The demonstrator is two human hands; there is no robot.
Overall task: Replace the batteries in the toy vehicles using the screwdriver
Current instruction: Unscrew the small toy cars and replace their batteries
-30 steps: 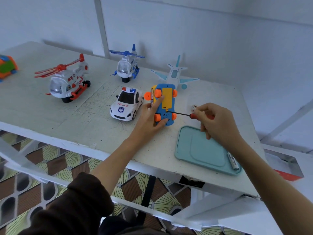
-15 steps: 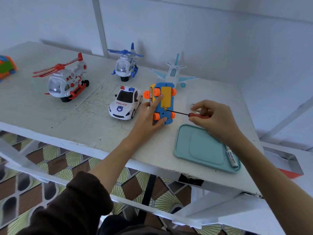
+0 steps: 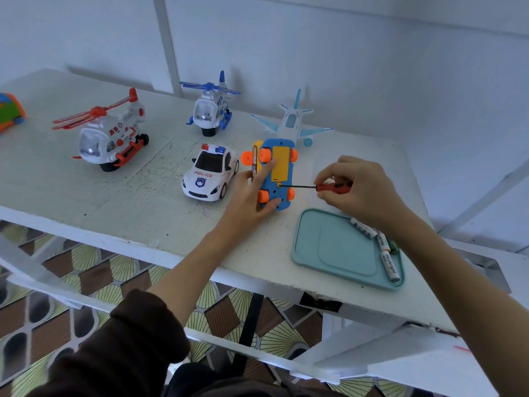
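Observation:
A blue toy car (image 3: 286, 173) with orange wheels stands on its side on the white table, its underside and yellow battery cover (image 3: 280, 163) facing me. My left hand (image 3: 252, 196) grips it, forefinger lying along the underside and thumb under its near end. My right hand (image 3: 357, 190) pinches the red handle of a small screwdriver (image 3: 329, 187). Its dark shaft runs left, and the tip sits at the lower edge of the yellow cover. Several white batteries (image 3: 383, 247) lie on the right side of a teal tray (image 3: 329, 247).
A white police car (image 3: 210, 174) stands just left of the blue car. Behind are a red-and-white helicopter (image 3: 108, 133), a blue-and-white helicopter (image 3: 210, 108) and a light-blue plane (image 3: 293, 121). An orange-green toy (image 3: 10, 113) is at the far left. The table's front edge (image 3: 171, 253) is near my arms.
My right hand's fingers have shifted on the screwdriver handle while the tip stays at the cover. My left hand keeps its hold on the car. More batteries on the tray show now.

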